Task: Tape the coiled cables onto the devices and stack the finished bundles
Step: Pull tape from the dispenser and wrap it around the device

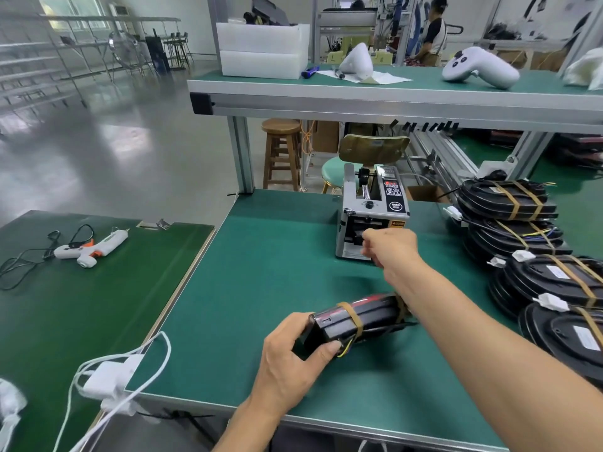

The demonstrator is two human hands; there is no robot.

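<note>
A black device with a coiled cable (355, 318) stands on edge on the green table (261, 272), bound by two brown tape bands. My left hand (293, 350) grips its near end, thumb on one side and fingers round the other. My right hand (388, 247) reaches to the outlet of the grey tape dispenser (372, 216), fingers curled at the slot; whether they pinch a strip of tape is hidden. Several finished black bundles (522, 223) with brown tape bands are stacked at the right.
A white glue gun (88, 249) with its cable lies on the left green table. A white adapter and cord (107, 380) hang over the gap between tables. An upper shelf (359, 89) carries foam boxes and white controllers. A stool and chair stand behind the dispenser.
</note>
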